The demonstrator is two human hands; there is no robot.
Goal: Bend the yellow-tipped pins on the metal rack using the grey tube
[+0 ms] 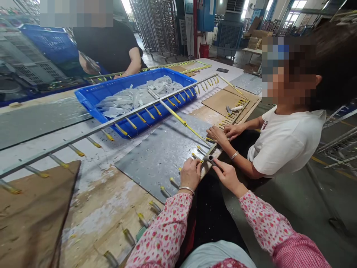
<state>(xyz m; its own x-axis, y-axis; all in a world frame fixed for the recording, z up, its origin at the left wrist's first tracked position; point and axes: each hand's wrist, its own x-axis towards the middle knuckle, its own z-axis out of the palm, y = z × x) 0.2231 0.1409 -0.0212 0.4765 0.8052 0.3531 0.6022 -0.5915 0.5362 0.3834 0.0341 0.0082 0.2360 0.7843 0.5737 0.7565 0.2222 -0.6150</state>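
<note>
My left hand (191, 174) is closed at the near rail of a long metal frame (110, 123), its fingertips pinching a yellow-tipped peg (201, 161). Just to the right, my right hand (227, 174) grips a short grey tool with a round, hollow end (209, 158). That end sits against the rail beside my left fingertips. The handle of the tool is mostly hidden by my fingers. Rows of similar grey pegs with yellow tips (166, 191) and thin wires point inward along both rails. A yellow-and-white crossbar (178, 118) joins the rails.
A blue crate (134, 136) of clear plastic pieces (136, 96) stands under the far rail. To my right, a co-worker in a white shirt (290, 143) has both hands on the same frame, near a hammer (229, 109). Another person (107, 48) works across the table.
</note>
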